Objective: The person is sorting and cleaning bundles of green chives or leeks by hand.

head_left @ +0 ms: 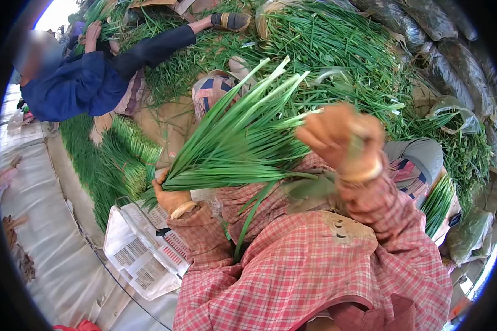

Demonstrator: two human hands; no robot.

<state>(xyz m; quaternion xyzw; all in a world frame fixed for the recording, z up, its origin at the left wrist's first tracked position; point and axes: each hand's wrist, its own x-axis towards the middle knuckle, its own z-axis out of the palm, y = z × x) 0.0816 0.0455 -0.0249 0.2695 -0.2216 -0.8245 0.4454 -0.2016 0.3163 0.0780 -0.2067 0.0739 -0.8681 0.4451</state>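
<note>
My left hand (169,193) is closed round the leafy ends of a large loose bunch of garlic chives (232,132). Their long green leaves fan up and to the right, with pale stem ends at the top. My right hand (345,135) is raised just right of the bunch, smeared by motion. Its fingers cannot be made out, nor whether anything is in them. Some stray leaves (254,220) hang down over my checked sleeve and lap.
Tied bundles of chives (124,160) lie left, beside a white plastic basket (146,248). A big loose heap (337,49) spreads ahead. Filled plastic bags (453,66) are stacked at right. Another person in blue (77,85) sits at upper left, one leg stretched across the greens.
</note>
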